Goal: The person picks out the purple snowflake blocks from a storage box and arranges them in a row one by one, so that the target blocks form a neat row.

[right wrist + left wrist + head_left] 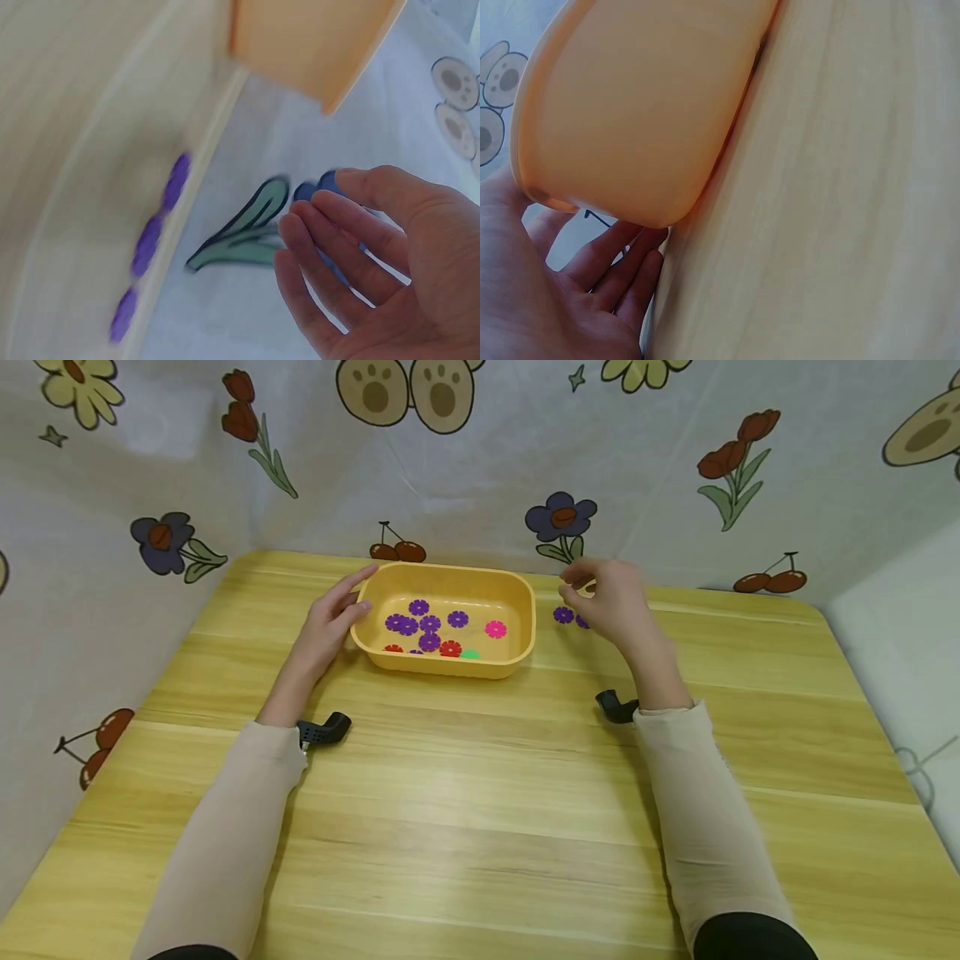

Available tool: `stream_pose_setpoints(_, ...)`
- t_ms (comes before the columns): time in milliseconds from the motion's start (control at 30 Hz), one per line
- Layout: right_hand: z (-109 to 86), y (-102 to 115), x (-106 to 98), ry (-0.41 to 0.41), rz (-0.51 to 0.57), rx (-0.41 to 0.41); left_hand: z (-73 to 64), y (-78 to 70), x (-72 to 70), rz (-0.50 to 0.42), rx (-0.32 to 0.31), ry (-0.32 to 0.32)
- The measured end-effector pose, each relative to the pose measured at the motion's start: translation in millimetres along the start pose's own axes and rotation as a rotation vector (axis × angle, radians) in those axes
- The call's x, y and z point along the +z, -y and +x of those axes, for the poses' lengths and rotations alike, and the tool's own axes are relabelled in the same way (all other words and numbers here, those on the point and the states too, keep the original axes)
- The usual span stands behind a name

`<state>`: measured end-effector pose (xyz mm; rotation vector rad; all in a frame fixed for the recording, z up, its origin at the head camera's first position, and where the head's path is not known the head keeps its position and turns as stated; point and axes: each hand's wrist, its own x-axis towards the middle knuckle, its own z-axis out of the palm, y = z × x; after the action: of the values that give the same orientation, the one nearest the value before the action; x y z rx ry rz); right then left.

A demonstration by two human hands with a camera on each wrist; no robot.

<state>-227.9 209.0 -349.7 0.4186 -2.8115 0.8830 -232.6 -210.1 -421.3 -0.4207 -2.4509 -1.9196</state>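
Beige cloth sleeves the left forearm (225,827), and a black device (326,729) sits at that wrist above the wooden tabletop (465,793). The left hand (318,631) grips the left end of a yellow tub (450,666), its thumb and index finger at the rim and its other fingers bent beside the outer wall. Inside the tub, standing upright on the tabletop near its far edge, lie purple notched discs (430,624) toward the left and middle, red ones (450,648) and a green one (469,655) by the near wall, and a pink one (496,629) farther right. Just right of the tub, three purple pieces (148,246) lie in a row on the tabletop. Over them hovers the right hand (611,602), fingers loosely bent, thumb apart from them, nothing visible between.
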Motion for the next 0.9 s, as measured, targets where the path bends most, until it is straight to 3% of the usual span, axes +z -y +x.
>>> stream_pose_setpoints(267,15.3,39.2,19.7,0.006,0.046,-0.095,-1.7,-1.6,-0.7,-0.006,-0.004,0.005)
stream_pose_setpoints(567,28.6,71.2,43.7,0.069,0.084,-0.125,0.2,-1.5,-0.8,0.012,-0.001,-0.001)
stream_pose_setpoints(900,34.3,109.5,74.4,0.23,0.031,-0.154,0.1,-0.6,-1.3,0.029,-0.003,-0.002)
